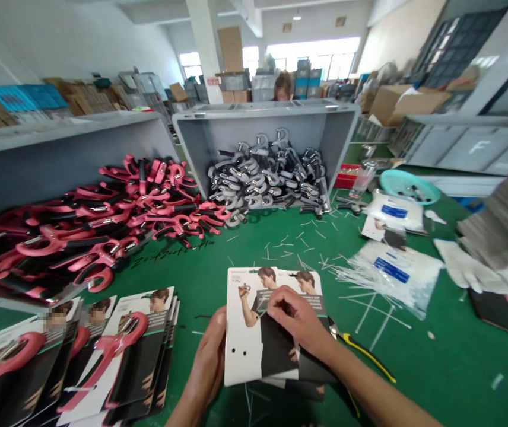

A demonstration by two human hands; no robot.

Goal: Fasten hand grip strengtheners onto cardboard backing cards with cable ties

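While left hand (209,356) grips edge of white-and-black printed backing cards (258,332) low over green tabletop (414,367), right hand (296,320) pinches top card — thin stack may fan, slip — two could lift together.

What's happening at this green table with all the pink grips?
A person holds a small stack of printed backing cards: the left hand grips its edge, the right hand rests fingers on top. To the left lie finished cards with pink hand grippers, a loose pink pile behind, and grey ones in a tipped grey bin. Cable ties lie scattered.
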